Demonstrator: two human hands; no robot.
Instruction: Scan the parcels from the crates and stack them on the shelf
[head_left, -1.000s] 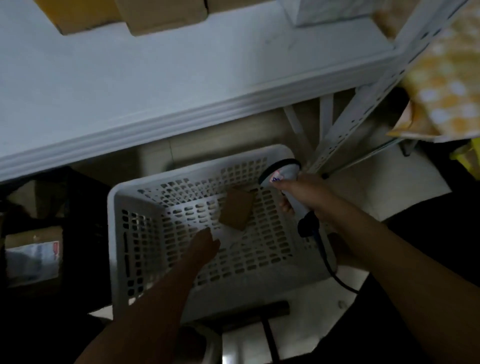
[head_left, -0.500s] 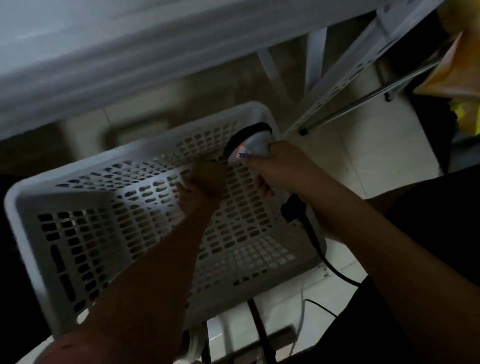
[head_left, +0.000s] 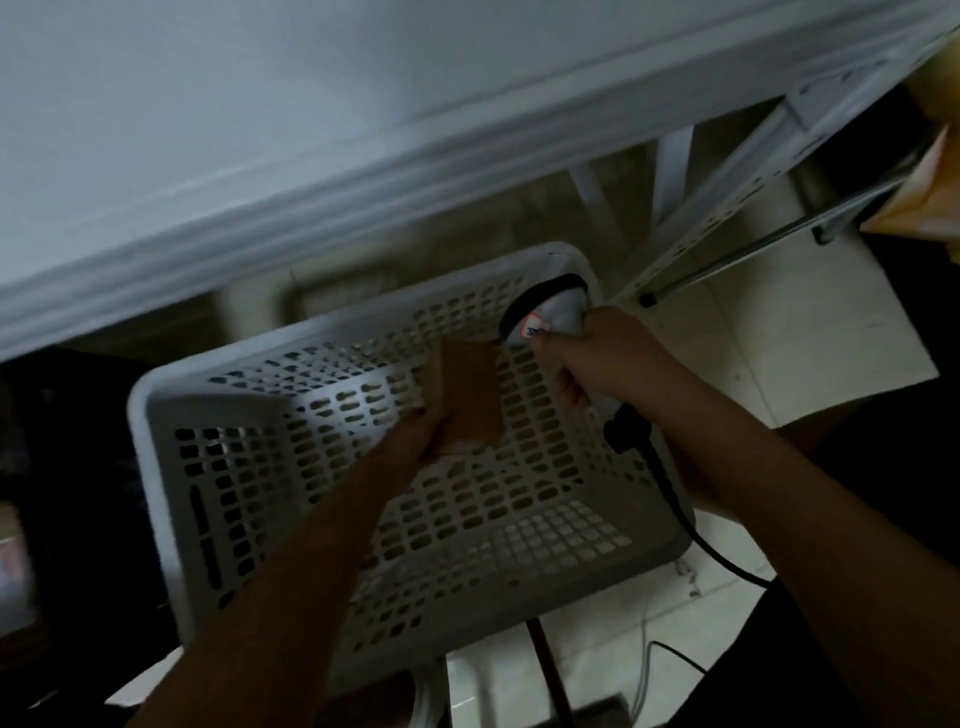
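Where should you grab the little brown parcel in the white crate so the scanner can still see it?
Judging from this dim view, grab the brown parcel by its lower near edge, coming from the left, as the left hand does. It is small and flat, so a pinch at one edge should hold it. That keeps its top free for the scanner in the right hand over the white crate.

One small brown cardboard parcel (head_left: 470, 387) sits in my left hand (head_left: 415, 436), inside one white perforated plastic crate (head_left: 156, 415); one white handheld barcode scanner (head_left: 550, 312), over the crate's far rim, is in my right hand (head_left: 602, 358).
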